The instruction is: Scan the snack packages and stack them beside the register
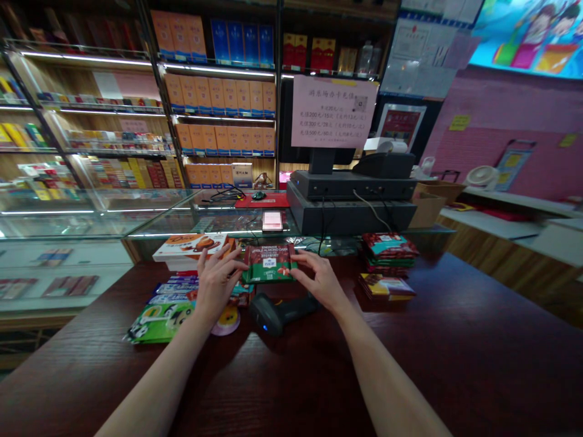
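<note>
Almond chocolate packet (269, 267) between 2 hands (215, 283) (322, 281)

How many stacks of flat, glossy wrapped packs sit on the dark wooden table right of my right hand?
2: a taller stack topped in brown and teal, and, nearer you, a lower yellow-and-purple stack. More may hide behind.

We are looking at a shop: lit shelves (102, 59) are holding rows of boxed goods (218, 94) beyond a glass display case (68, 212), a cash register (348, 209) is bearing a price sign (334, 113), and a barcode scanner (269, 314) is lying on our table (291, 388).
</note>
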Action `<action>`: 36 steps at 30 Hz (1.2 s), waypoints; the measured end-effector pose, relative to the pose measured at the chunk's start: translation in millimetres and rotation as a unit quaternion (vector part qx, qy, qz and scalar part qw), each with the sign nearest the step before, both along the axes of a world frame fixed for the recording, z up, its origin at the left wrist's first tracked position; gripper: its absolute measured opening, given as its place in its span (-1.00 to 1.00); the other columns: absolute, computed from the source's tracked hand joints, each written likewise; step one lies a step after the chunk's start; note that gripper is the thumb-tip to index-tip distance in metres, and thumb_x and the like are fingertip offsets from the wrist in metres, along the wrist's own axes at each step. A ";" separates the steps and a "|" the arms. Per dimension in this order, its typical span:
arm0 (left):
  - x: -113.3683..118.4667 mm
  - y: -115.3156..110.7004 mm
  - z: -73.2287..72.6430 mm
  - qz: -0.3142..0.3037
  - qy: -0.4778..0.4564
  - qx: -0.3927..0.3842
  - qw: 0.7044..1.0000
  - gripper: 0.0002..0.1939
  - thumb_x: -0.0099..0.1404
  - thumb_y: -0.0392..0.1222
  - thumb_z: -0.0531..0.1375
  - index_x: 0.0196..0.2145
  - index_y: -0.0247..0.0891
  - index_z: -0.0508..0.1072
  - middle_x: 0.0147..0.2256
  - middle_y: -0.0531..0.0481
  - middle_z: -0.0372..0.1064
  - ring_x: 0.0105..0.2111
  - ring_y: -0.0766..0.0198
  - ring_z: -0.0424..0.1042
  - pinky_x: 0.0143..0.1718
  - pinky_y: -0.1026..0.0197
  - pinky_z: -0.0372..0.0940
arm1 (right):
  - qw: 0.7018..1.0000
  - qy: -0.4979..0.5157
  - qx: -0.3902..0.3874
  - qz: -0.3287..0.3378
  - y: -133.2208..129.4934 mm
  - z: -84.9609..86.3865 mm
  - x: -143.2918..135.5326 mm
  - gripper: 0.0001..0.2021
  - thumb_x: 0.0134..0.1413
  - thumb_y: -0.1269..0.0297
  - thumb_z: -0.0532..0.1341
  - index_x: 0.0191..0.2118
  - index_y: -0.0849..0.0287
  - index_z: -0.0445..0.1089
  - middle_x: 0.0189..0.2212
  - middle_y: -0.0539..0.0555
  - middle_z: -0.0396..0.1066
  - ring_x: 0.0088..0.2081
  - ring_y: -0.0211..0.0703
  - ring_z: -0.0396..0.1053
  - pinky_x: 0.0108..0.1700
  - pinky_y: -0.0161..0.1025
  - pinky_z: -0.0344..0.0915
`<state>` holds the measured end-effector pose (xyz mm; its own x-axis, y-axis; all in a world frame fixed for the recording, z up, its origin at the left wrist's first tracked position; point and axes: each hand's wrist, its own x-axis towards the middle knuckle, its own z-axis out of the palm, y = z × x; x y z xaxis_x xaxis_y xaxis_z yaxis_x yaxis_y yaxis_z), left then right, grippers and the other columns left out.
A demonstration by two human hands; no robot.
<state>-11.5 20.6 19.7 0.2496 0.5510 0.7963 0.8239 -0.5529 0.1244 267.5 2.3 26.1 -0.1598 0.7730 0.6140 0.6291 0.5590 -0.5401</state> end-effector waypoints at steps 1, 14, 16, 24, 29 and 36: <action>-0.6 0.3 -0.4 0.002 0.004 0.000 1.000 -0.84 0.33 -0.22 0.17 -0.27 -0.05 0.56 0.05 -0.01 0.50 0.21 0.01 0.31 0.32 -0.36 -0.13 | 1.000 -0.017 -0.007 0.004 0.5 -1.2 0.7 -0.61 0.13 0.06 0.30 0.06 0.04 0.45 0.10 0.15 0.45 0.22 0.06 0.30 0.20 0.01 0.16; 0.8 -2.2 0.7 -0.007 0.036 -0.004 0.999 -0.85 0.33 -0.25 0.16 -0.29 -0.09 0.55 0.06 -0.04 0.49 0.27 -0.09 0.24 0.31 -0.47 -0.22 | 0.989 -0.141 0.031 -0.026 5.1 -8.6 2.7 -0.46 0.10 0.14 0.33 0.20 0.08 0.33 0.31 0.29 0.19 0.36 0.12 0.08 0.26 0.12 0.11; 2.2 -2.3 0.6 -0.011 0.032 -0.004 0.999 -0.86 0.32 -0.25 0.17 -0.29 -0.09 0.55 0.03 -0.04 0.51 0.25 -0.09 0.26 0.31 -0.48 -0.22 | 0.987 -0.155 0.037 -0.031 5.3 -8.5 3.1 -0.48 0.11 0.15 0.32 0.19 0.07 0.33 0.30 0.28 0.21 0.35 0.13 0.09 0.27 0.13 0.09; 7.5 -0.5 3.6 -0.019 0.027 0.002 0.999 -0.86 0.33 -0.24 0.16 -0.28 -0.09 0.53 0.04 -0.07 0.51 0.24 -0.07 0.28 0.31 -0.48 -0.24 | 0.978 -0.197 0.051 -0.044 3.0 2.8 7.5 -0.48 0.11 0.17 0.33 0.18 0.14 0.33 0.30 0.32 0.19 0.41 0.10 -0.05 0.32 0.17 0.00; 16.8 0.2 14.0 -0.038 0.049 0.025 0.998 -0.85 0.35 -0.22 0.16 -0.28 -0.07 0.55 0.04 -0.04 0.51 0.24 -0.05 0.28 0.31 -0.45 -0.20 | 0.975 -0.203 0.069 -0.052 -5.1 13.9 20.9 -0.50 0.12 0.18 0.33 0.16 0.14 0.34 0.28 0.31 0.23 0.41 0.08 -0.06 0.32 0.18 0.02; 53.0 3.4 36.9 -0.084 0.092 0.055 0.991 -0.78 0.40 -0.21 0.10 -0.27 -0.07 0.56 0.06 0.01 0.50 0.25 -0.04 0.27 0.30 -0.43 -0.12 | 0.972 -0.198 0.103 -0.078 -14.0 17.9 59.0 -0.46 0.12 0.19 0.32 0.21 0.12 0.29 0.26 0.29 0.27 0.40 0.08 -0.03 0.33 0.21 0.01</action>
<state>41.5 24.1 56.6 0.4761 0.4026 0.7818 0.7229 -0.6854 -0.0872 326.6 -11.7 44.1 -0.3066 0.6735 0.6726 0.8505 0.5111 -0.1241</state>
